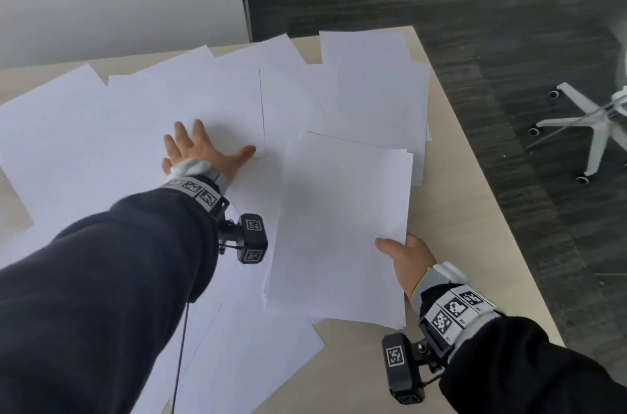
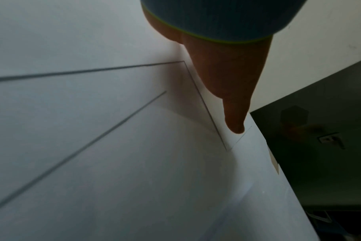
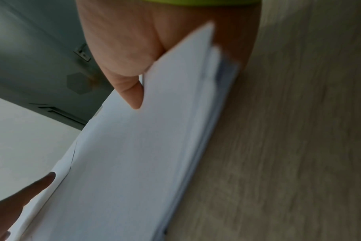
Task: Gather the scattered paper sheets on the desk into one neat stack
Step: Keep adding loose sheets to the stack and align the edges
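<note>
The right hand [image 1: 407,261] pinches the near right corner of a gathered stack [image 1: 342,227], thumb on top. The left hand [image 1: 200,152] lies flat with fingers spread wide on loose sheets [image 1: 135,108] covering the worktop [image 1: 468,210].

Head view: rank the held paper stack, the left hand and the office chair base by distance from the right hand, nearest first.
1. Paper stack: pinched by the right hand at its near corner.
2. Left hand: flat on sheets, across the desk.
3. Chair base: on the floor, beyond the desk's right edge.
</note>
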Demonstrator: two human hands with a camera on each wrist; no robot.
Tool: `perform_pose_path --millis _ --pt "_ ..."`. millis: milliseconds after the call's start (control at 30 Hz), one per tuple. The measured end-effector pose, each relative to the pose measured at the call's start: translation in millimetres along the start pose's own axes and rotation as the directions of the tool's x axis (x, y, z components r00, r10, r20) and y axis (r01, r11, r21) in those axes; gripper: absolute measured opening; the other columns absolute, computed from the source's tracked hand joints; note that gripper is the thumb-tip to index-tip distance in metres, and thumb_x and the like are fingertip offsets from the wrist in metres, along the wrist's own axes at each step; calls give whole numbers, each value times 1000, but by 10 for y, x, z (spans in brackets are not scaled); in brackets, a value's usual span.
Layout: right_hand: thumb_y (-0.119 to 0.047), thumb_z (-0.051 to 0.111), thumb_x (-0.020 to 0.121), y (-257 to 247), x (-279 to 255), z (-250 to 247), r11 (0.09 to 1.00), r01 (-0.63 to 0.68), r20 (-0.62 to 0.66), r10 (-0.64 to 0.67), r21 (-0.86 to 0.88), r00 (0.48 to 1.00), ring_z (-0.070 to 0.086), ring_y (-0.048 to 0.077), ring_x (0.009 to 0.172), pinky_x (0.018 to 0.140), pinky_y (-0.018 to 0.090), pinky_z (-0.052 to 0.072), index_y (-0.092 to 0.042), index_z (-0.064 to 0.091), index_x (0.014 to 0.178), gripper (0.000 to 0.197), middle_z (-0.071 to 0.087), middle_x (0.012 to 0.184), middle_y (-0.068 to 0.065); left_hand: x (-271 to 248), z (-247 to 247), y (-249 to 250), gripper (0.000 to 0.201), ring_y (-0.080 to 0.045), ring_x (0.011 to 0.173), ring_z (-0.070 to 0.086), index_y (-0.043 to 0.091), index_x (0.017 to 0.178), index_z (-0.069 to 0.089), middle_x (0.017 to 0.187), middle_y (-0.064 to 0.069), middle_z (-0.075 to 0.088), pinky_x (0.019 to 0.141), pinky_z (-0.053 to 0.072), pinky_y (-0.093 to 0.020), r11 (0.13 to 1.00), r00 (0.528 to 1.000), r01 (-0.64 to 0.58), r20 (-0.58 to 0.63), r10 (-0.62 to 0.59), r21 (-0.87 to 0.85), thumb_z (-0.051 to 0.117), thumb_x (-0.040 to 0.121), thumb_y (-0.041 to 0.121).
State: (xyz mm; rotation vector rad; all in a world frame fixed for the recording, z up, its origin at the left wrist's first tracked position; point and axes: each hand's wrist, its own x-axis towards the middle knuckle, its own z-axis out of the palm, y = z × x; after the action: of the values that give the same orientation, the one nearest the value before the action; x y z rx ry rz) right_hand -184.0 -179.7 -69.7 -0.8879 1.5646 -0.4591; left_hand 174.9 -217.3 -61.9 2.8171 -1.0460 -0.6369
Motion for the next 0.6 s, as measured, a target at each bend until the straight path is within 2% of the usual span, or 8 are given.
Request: perform_pose_path --millis 100,200,267,367,500,567,600 --pt "-7 63 90 -25 23 -5 1000 -24 -6 25 18 1000 69 21 82 75 32 53 -19 72 90 15 74 85 -1 97 22 83 130 -28 155 -7 36 158 -3 169 5 -9 121 15 -57 999 997 -1 78 -3 52 49 56 98" --pt "-7 62 90 -54 26 -15 998 -39 -5 40 42 999 68 20 79 67 29 51 -13 72 97 13 73 86 2 129 78 100 129 -29 154 -2 37 156 3 168 6 -3 118 18 -57 995 998 -21 64 14 97 41 52 102" --pt "-6 62 90 -46 45 -15 997 -44 -3 44 56 999 68 20 77 65 29 50 -14 71 94 13 72 84 1 154 90 85 125 -29 154 1 38 155 7 167 7 1 117 20 -58 994 997 -25 70 17 110 39 52 102" --pt "-6 63 90 -27 48 -2 998 -43 -9 44 55 999 68 19 76 65 29 50 -15 71 93 13 72 82 0 179 67 24 111 -29 152 9 42 150 19 164 8 12 114 26 -57 997 998 -30 60 26 76 41 56 96" --pt "-8 65 89 -6 62 -1 998 -34 -9 35 44 999 68 24 80 72 32 52 -19 72 89 13 73 83 -1 176 -10 -68 82 -26 152 16 46 148 30 164 8 20 113 28 -56 995 995 -84 55 82 50 45 75 80" --pt "-7 64 89 3 74 -6 998 -38 -5 39 59 999 67 22 77 68 30 51 -19 71 87 14 72 81 -1 184 -66 -111 71 -27 145 32 45 143 42 158 6 37 111 35 -54 990 989 -134 77 130 54 40 78 76" --pt "-7 64 89 -7 64 -3 998 -33 -7 33 60 999 67 21 75 66 29 51 -17 71 88 13 72 80 -1 149 -106 -121 68 -28 135 45 43 136 49 149 5 49 106 41 -52 986 985 -162 68 160 26 38 78 75"
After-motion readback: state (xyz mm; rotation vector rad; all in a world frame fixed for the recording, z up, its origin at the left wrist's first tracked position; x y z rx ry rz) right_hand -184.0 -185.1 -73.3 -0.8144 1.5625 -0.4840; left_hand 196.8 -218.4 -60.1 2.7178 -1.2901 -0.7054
